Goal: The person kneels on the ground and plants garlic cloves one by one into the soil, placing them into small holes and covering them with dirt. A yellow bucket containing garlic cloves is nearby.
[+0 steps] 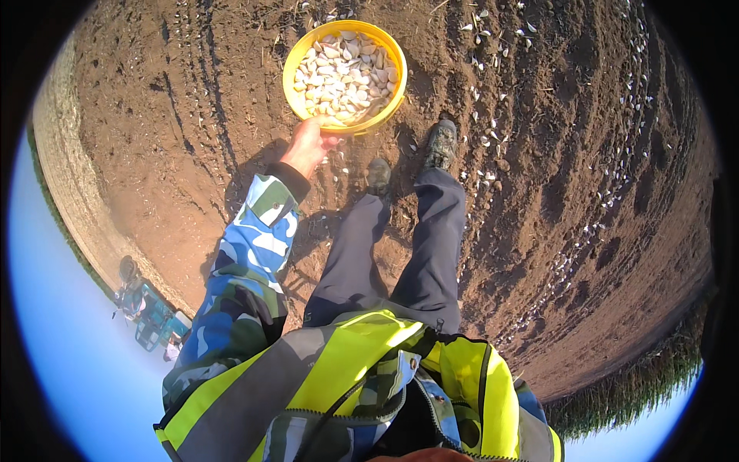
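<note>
My left hand grips the near rim of a round yellow plastic bucket. Pale garlic cloves fill much of the bucket's inside. It is held above tilled brown soil, ahead of my boots. My right hand is out of view. Loose cloves lie scattered along a furrow to the right of my right boot. Farther right, a long line of cloves runs along another furrow.
My left boot stands on the soil behind the bucket. A teal tractor is at the far left, near a strip of pale stubble. Tall green plants border the field at lower right. Shallow furrows run left of the bucket.
</note>
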A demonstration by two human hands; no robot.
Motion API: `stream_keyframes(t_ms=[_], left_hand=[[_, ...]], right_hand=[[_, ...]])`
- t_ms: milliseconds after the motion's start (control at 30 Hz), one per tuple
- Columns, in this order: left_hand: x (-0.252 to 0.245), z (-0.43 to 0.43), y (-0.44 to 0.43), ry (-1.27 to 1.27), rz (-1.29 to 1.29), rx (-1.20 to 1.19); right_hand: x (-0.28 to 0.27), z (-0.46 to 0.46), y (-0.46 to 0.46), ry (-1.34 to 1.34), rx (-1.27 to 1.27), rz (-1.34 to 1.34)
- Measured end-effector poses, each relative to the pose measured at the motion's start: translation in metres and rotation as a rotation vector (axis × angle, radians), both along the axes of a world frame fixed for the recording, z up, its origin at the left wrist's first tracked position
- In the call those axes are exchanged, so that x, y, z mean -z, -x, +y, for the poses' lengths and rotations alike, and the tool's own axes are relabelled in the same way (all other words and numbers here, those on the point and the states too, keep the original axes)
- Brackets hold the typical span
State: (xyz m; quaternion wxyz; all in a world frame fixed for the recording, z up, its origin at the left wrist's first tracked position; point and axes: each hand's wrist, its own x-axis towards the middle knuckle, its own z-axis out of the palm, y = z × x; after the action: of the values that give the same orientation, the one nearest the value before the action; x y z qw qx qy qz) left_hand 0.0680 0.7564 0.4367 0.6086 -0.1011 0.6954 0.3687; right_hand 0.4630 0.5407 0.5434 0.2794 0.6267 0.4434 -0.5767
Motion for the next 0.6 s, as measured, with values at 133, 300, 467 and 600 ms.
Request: stream_keyframes(t_ms=[133,300,467,600], left_hand=[[-0.002,0.025,0.002,0.046,0.060,0.104],[0.056,0.065,-0.007,-0.130,0.115,0.133],[0.162,0.099,-0.016,-0.192,0.100,0.200],[0.237,0.102,-0.009,-0.251,0.067,0.216]], right_hand=[[0.013,0.031,-0.008,0.021,-0.070,0.029],[0.080,0.063,0.005,0.061,-0.173,0.076],[0.169,0.092,0.020,0.060,-0.268,0.115],[0.233,0.107,0.031,0.063,-0.310,0.157]])
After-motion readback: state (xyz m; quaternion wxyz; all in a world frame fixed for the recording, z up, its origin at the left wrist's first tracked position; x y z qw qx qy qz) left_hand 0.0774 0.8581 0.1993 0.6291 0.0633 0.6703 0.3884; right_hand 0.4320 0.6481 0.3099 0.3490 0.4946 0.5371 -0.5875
